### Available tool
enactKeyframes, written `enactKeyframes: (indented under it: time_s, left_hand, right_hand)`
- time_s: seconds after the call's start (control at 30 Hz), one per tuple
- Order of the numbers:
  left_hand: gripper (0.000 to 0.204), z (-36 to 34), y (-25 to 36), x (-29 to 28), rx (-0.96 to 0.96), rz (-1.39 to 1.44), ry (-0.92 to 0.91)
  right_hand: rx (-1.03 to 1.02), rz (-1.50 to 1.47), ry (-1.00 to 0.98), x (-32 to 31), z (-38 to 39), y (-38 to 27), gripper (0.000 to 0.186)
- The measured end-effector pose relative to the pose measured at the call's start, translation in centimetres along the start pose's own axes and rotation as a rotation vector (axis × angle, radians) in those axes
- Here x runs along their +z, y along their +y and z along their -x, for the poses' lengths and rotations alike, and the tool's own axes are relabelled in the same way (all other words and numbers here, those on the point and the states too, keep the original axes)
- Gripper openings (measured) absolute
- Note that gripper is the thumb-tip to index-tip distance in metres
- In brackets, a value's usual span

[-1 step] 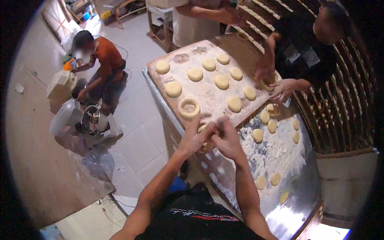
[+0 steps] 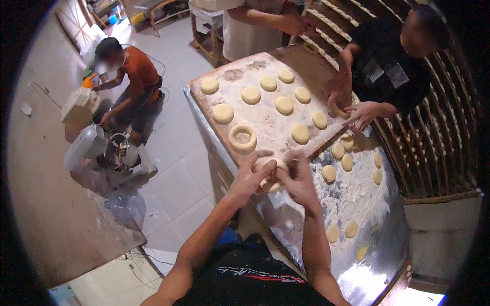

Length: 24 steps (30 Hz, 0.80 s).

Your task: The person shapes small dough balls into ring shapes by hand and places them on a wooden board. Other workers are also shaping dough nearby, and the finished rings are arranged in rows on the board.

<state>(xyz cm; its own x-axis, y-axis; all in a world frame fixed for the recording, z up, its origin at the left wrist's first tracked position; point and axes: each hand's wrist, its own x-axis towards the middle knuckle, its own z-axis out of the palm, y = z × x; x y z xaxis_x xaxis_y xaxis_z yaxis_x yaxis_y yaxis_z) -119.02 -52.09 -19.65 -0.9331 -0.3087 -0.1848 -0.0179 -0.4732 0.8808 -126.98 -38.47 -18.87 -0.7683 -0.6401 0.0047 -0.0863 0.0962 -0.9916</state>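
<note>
At the near corner of the floured board (image 2: 245,109), my left hand (image 2: 249,176) and my right hand (image 2: 301,181) work together on one piece of dough (image 2: 270,186). Fingers of both hands curl over it and the thumbs meet near its middle. Its pale rim shows between and below the fingers; its hole, if any, is covered. Just beyond my left hand lies a finished dough ring (image 2: 242,146) with a wide hole. Several flat round dough discs, such as one nearby (image 2: 300,133), are spread over the board.
On the right, a floured metal table (image 2: 352,196) carries more dough discs (image 2: 328,173). Across the board, a co-worker's hands (image 2: 365,113) handle dough. A slatted rack (image 2: 434,132) stands behind. Another person (image 2: 135,76) crouches by machine parts on the left, near a clear plastic bottle (image 2: 125,205).
My hands have shifted slightly right and apart, and more of the dough between them now shows. The ring and the discs lie where they were on the board.
</note>
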Motion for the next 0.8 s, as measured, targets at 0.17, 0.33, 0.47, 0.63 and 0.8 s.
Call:
enactKeyframes:
  time_s: [0.17, 0.33, 0.47, 0.63, 0.8]
  left_hand:
    - [0.037, 2.9, 0.0, 3.5, -0.084, 0.561, -0.073]
    - [0.027, 6.1, -1.6, 7.4, 0.386, -0.177, 0.347]
    - [0.028, 9.5, -3.0, 8.8, 1.016, -0.753, 0.132]
    - [0.039, 12.2, -3.9, 9.0, 0.661, -0.568, 0.252]
    - [0.05, 13.4, -3.9, 8.1, 1.02, -0.779, 0.1]
  right_hand:
    - [0.072, -0.455, 0.102, -0.9, 6.0, -0.1, 0.045]
    - [0.004, -0.829, 0.062, -0.2, 10.5, -0.3, 0.04]
    - [0.182, -0.838, 0.056, -0.4, 13.7, -2.4, 0.028]
    - [0.191, -0.765, 0.083, 0.1, 17.2, -4.8, 0.022]
    - [0.277, -0.726, 0.058, 0.6, 18.0, -5.2, 0.014]
